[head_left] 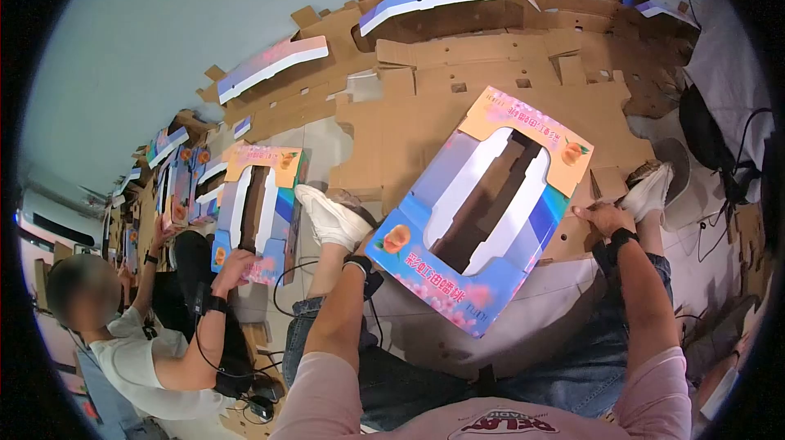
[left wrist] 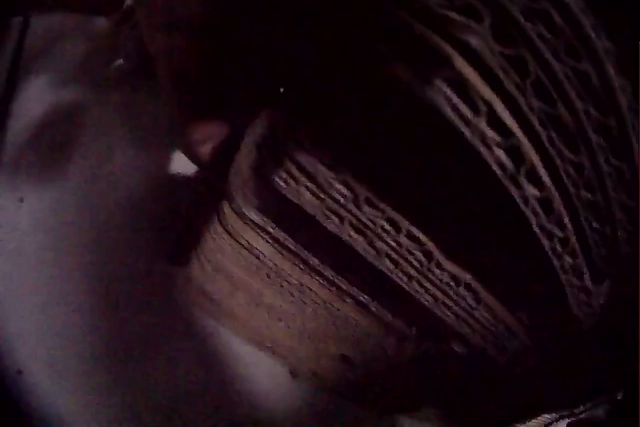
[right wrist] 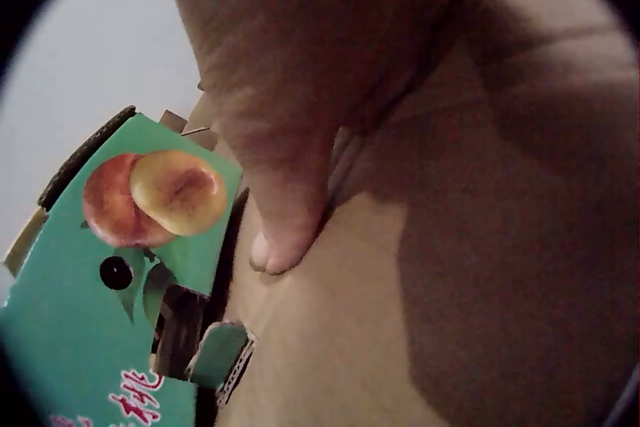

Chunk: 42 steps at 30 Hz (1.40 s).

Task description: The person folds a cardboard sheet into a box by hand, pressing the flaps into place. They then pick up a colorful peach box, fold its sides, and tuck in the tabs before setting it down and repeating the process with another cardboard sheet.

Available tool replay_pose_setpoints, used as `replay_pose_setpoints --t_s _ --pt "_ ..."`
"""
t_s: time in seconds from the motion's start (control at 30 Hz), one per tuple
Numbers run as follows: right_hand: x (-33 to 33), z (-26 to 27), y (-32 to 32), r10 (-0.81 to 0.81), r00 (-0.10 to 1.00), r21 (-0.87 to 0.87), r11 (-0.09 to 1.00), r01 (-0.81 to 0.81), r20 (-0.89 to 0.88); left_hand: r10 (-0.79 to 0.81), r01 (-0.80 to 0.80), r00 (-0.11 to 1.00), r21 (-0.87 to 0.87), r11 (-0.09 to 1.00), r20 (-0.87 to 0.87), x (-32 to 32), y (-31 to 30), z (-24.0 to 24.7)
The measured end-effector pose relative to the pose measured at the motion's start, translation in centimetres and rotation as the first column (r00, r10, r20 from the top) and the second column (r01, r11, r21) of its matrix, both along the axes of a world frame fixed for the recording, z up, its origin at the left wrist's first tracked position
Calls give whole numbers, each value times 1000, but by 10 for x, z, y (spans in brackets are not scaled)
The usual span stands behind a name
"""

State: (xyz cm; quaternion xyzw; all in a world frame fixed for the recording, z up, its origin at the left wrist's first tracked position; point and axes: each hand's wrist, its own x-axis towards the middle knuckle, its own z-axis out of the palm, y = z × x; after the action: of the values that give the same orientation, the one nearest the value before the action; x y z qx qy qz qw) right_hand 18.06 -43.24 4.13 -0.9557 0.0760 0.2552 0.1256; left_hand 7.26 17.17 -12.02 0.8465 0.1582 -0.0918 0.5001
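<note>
A printed fruit carton [head_left: 441, 276] with peach pictures, pink blossoms and a long opening on top stands tilted between my legs. My left hand [head_left: 365, 249] is at the carton's left edge, mostly hidden behind it. The dark left wrist view shows a fingertip [left wrist: 208, 137] beside stacked corrugated edges [left wrist: 370, 232]. To the carton's right, my right hand [head_left: 603, 219] rests on brown cardboard [head_left: 572, 240]. Its straight thumb touches that board in the right wrist view, where the other fingers are hidden. The carton's green side [right wrist: 60, 277] shows left of the thumb.
Flattened brown cardboard [head_left: 482, 56] spreads ahead of me toward the wall. My white shoes [head_left: 331, 215] flank the carton. On the left, another person [head_left: 163, 358] sits with a hand on a similar carton [head_left: 282, 195]. Dark cables [head_left: 724, 203] hang at the right.
</note>
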Motion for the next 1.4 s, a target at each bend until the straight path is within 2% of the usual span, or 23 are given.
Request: replay_pose_setpoints --t_s 0.13,0.23,0.3,0.43,0.5,0.63,0.73,0.8,0.87,0.9,0.97,1.0,1.03,1.1,1.13,1.2,1.23,1.3,1.33,1.37,1.4 --pt "-4 0 -1 36 999 58 998 -38 34 1 1 999 49 999 -32 -11 -6 -8" --pt "-4 1 -4 67 995 11 998 -68 76 -14 18 999 75 997 -42 -18 0 -8" --pt "-4 8 -2 139 989 -67 988 -136 39 -33 37 998 85 996 -44 -14 2 -8" --pt "1 12 -2 177 981 -68 981 -182 -80 -51 55 998 120 991 -39 -26 12 -11" --pt "-2 -8 -4 192 970 -87 980 -180 151 -55 60 998 150 987 -39 -22 -9 -17" --pt "-6 -3 -3 175 976 1 984 -177 127 -43 49 998 215 975 -35 -21 -10 -17" --pt "-14 7 5 202 961 -60 979 -194 187 -24 30 999 245 969 -26 -30 -5 -16" --pt "-18 15 13 209 968 -203 963 -180 135 -4 9 1000 263 965 -18 -41 -3 -18" --pt "-18 -2 10 200 963 -242 958 -153 181 95 -116 988 188 975 121 -54 -46 47" --pt "-21 -9 10 179 960 -277 954 -116 215 102 -125 987 191 974 127 -62 -57 61" --pt "-30 -6 15 145 953 -259 963 -74 265 277 -288 940 27 957 197 -78 -70 75" --pt "-35 -4 16 101 946 -242 970 -25 309 92 -147 958 190 971 272 -80 -30 -5" --pt "-40 -6 16 102 943 -238 971 -25 316 93 -151 956 193 970 279 -84 -43 20" --pt "-50 -13 13 79 936 -216 976 -4 342 94 -181 893 159 970 440 -93 -73 68" --pt "-56 -12 11 75 933 -213 977 2 351 90 -179 889 160 971 449 -92 -73 67" --pt "-67 -8 10 70 945 -155 988 -21 319 267 -289 940 79 954 212 -89 -74 67" --pt "-71 -7 9 67 942 -151 988 -18 328 264 -287 939 79 955 222 -85 -74 73" --pt "-82 -2 6 68 966 -110 993 -41 251 340 -309 937 -258 915 84 -77 -73 87" --pt "-86 2 4 77 969 -95 994 -56 235 226 -204 959 -134 970 174 -66 -42 47" --pt "-89 6 1 76 968 -95 994 -55 239 319 -289 939 -208 934 130 -78 -88 142" --pt "-90 8 -1 101 975 -102 991 -82 199 235 -244 946 12 970 225 -72 -81 142"
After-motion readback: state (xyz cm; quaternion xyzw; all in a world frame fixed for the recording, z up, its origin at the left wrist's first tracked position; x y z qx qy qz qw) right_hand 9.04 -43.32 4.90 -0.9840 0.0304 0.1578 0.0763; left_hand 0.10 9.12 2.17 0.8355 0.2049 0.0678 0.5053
